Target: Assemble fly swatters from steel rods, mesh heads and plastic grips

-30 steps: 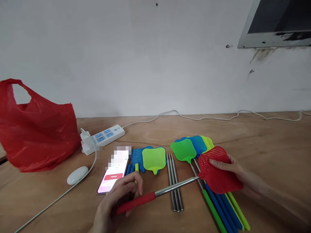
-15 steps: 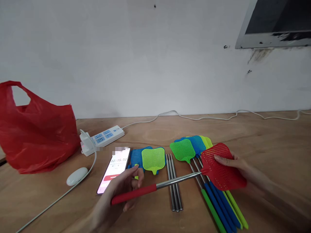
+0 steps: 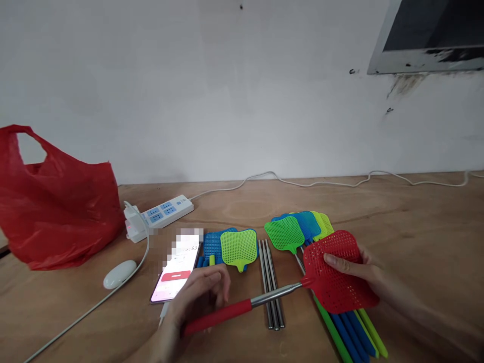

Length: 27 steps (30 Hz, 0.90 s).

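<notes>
My left hand [image 3: 196, 297] is closed round the red grip of a red fly swatter's handle [image 3: 219, 316], whose metal rod runs right to the red mesh head [image 3: 333, 287]. My right hand [image 3: 359, 267] pinches that head, thumb on top. The swatter hovers just over three loose metal rods [image 3: 271, 287] and a row of assembled swatters with green, blue and yellow heads [image 3: 298, 229] and handles [image 3: 350, 335].
Loose blue and yellow-green swatter heads [image 3: 238, 247] lie beside a phone [image 3: 176, 275]. A white power strip [image 3: 159, 214], white mouse-like object [image 3: 120, 273], cables and a red plastic bag [image 3: 56, 201] sit on the wooden table [image 3: 416, 227]. A white wall stands behind.
The red swatter has shortened: my two hands have come closer together, the head sliding left and down and less bare rod showing. My left hand curled tighter on the grip.
</notes>
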{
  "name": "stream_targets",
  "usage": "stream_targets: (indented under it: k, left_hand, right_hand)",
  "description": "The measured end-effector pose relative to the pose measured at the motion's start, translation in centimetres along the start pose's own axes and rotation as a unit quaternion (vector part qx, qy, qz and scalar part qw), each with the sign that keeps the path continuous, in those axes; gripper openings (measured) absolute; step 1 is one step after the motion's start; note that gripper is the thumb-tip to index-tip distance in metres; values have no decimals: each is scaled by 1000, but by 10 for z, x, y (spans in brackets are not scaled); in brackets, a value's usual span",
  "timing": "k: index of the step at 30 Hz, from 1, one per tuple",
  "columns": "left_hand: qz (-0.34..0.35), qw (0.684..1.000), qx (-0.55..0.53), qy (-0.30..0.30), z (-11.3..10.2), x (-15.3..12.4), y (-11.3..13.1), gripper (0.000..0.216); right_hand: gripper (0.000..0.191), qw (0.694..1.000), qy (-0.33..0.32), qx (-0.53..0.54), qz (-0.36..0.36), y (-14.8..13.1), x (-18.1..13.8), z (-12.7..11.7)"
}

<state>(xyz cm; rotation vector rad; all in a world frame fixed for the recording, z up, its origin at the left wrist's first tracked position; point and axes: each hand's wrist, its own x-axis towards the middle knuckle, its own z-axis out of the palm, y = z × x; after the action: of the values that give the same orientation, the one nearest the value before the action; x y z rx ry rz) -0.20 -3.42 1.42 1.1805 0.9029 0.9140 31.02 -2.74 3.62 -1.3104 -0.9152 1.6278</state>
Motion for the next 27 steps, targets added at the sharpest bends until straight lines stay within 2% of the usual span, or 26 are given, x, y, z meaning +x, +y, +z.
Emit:
stream_targets:
  k: [10,21,27]
  left_hand:
    - [42,994,71,78,5,-2,12,47]
    - [36,994,87,47,-2,5,2,53]
    - [37,991,110,65,1,3,3,51]
  right_hand:
    - [39,999,37,31,10,12,-3,11]
    - [39,999,29,32,12,8,-8,14]
    - [38,999,24,28,14,10,-6,13]
